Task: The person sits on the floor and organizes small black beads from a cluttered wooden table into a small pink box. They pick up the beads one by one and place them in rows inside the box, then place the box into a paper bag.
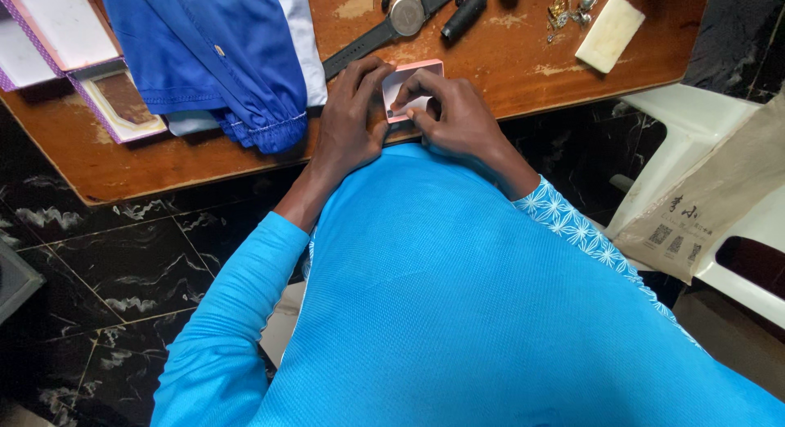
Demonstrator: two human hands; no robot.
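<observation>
Small pink box [406, 87] held at the near edge of the worktop [507, 63], gripped on its left side by the left hand [350, 120], right hand [454, 112] fingers pressed into its white inside, wristwatch [401, 20] just beyond, blue garment [217, 51] to the left.

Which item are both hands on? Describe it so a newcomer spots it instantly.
On the wooden table, at its near edge just below the wristwatch, sits a small pink box. The left hand and right hand grip it. It is the only pink-rimmed, white-lined square there.
</observation>
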